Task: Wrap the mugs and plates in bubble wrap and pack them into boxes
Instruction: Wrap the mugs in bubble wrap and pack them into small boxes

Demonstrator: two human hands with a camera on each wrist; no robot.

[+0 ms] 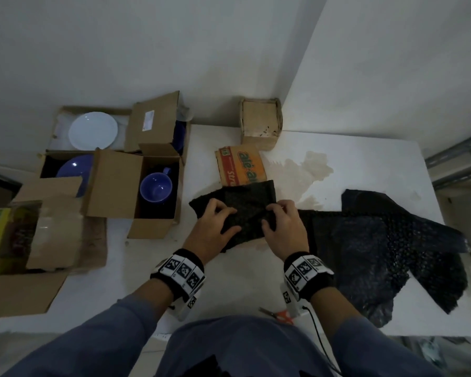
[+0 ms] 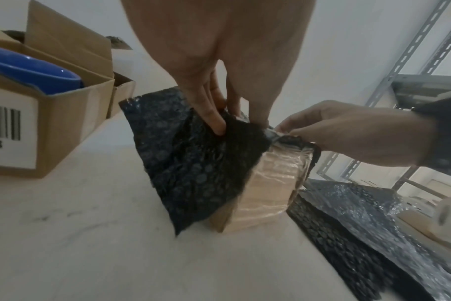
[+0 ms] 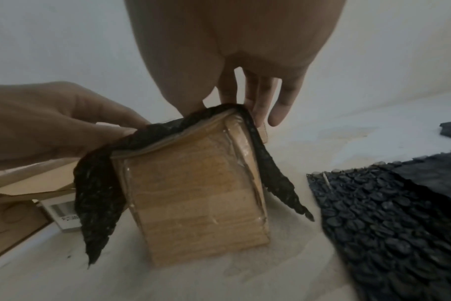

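Note:
A black bubble wrap piece (image 1: 246, 210) is draped over a tape-covered cardboard box (image 3: 198, 203) at the middle of the white table (image 1: 229, 281). My left hand (image 1: 215, 221) grips the wrap on the box's left side, fingers (image 2: 216, 124) pressing into it. My right hand (image 1: 280, 224) pinches the wrap's edge (image 2: 273, 134) at the box's top right. A blue mug (image 1: 156, 187), a blue plate (image 1: 74, 170) and a white plate (image 1: 93, 130) lie unwrapped in open cardboard boxes at the left.
A large black bubble wrap sheet (image 1: 392, 248) covers the table's right side. A small cardboard box (image 1: 260, 122) and an orange printed carton (image 1: 241, 165) sit behind my hands. Scissors (image 1: 280, 315) lie at the near edge. Metal shelving (image 2: 404, 61) stands to the right.

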